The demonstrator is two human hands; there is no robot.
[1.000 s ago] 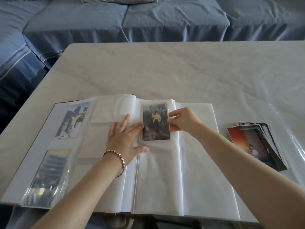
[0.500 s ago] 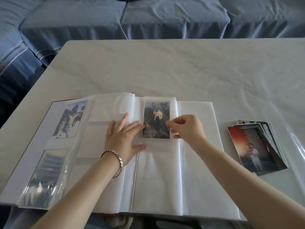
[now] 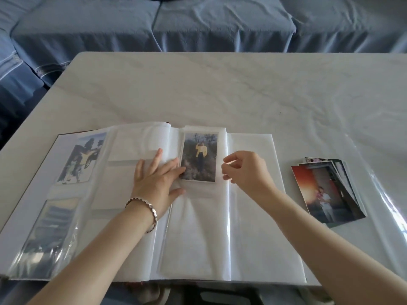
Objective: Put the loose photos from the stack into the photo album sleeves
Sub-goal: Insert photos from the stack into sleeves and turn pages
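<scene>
Blue sofa (image 3: 198,25) behind a pale marble table (image 3: 242,89), where I see the photo album (image 3: 251,216) lying open. 1 photo (image 3: 199,157) — a figure in yellow — sits in the right page's upper sleeve. Left hand (image 3: 156,179) lies flat, fingers spread, pressing the page, fingertips touching the photo's left edge. Right hand (image 3: 244,170) hovers just beside its right edge, fingers loosely curled, gripping nothing. Loose stack (image 3: 328,190) lies right of the album.
</scene>
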